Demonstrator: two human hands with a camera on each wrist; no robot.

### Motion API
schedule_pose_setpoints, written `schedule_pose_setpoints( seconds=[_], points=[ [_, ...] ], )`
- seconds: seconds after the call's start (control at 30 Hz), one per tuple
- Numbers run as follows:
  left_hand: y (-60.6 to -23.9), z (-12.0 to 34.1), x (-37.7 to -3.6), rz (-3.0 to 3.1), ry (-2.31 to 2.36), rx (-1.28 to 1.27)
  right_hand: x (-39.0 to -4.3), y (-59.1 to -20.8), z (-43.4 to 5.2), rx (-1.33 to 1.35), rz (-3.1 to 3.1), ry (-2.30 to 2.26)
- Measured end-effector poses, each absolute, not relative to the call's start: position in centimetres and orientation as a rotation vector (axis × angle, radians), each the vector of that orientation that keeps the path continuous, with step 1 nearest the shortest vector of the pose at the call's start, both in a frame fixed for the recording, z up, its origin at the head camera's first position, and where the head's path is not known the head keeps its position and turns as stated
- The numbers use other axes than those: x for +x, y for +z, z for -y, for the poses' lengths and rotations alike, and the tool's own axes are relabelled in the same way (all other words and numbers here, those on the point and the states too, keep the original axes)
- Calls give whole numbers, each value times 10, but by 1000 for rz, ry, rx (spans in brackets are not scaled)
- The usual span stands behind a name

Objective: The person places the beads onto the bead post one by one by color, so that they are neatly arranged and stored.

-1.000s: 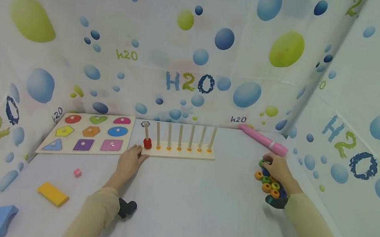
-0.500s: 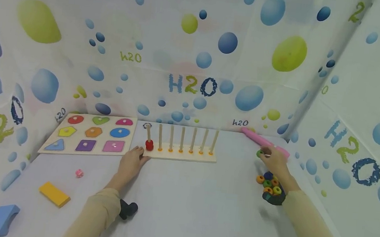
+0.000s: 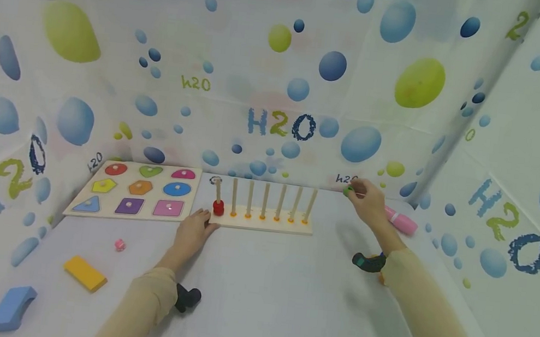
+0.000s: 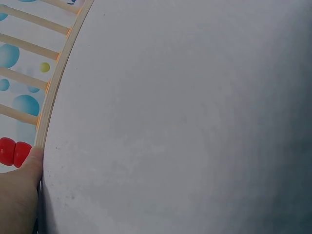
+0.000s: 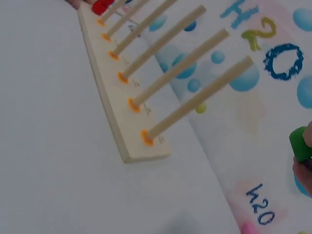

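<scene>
A wooden peg board (image 3: 259, 223) with a row of upright pegs stands near the back of the table. Two red beads (image 4: 13, 152) are threaded on its leftmost peg. My left hand (image 3: 192, 232) holds the board's left end, with the thumb (image 4: 34, 163) against the front edge. Raised to the right of the board, my right hand (image 3: 369, 202) pinches a green bead (image 3: 348, 191) between thumb and fingertips. In the right wrist view the green bead (image 5: 300, 144) shows at the right edge, beyond the bare pegs.
A shape puzzle board (image 3: 136, 190) lies left of the peg board. Nearer on the left are a pink die-like cube (image 3: 120, 245), a yellow block (image 3: 85, 273) and a blue arched block (image 3: 12, 308). A pink tube (image 3: 402, 221) lies back right. My right sleeve mostly hides a bead pile.
My right hand has lifted the green bead from the pile and carried it up and left toward the peg board. The left hand stays at the board's end. The head view has shifted slightly.
</scene>
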State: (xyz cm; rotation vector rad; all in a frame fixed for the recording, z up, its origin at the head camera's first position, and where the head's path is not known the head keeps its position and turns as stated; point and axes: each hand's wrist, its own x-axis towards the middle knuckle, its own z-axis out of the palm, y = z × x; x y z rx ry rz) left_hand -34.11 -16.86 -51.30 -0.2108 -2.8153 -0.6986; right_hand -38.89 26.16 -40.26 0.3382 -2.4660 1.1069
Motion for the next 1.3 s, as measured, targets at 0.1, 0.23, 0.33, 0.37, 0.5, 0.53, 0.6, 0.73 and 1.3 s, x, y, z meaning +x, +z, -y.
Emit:
schedule_pose_setpoints(
  seconds=[0.1, 0.23, 0.33, 0.37, 0.5, 0.53, 0.6, 0.73, 1.3],
  points=[
    [-513, 168, -341, 2821, -692, -202, -396, -395, -238, 427, 2413, 1090],
    [-512, 167, -341, 2816, -685, -193, -402, -385, -203, 515, 2375, 1108],
    [-512, 166, -342, 2821, -679, -204, -405, -381, -177, 560, 2367, 1152],
    [-512, 166, -343, 2823, -678, -208, -406, -380, -168, 570, 2371, 1163],
    [-512, 167, -344, 2823, -672, -211, -409, -381, -135, 626, 2375, 1193],
    [-513, 167, -344, 2822, -670, -210, -410, -381, -127, 644, 2374, 1202],
    [-513, 167, -344, 2818, -667, -206, -410, -382, -111, 686, 2366, 1232],
    [-514, 168, -344, 2805, -671, -208, -409, -384, -79, 785, 2350, 1292],
    [-512, 169, -341, 2789, -687, -219, -402, -391, -16, 991, 2453, 1205]
  ],
)
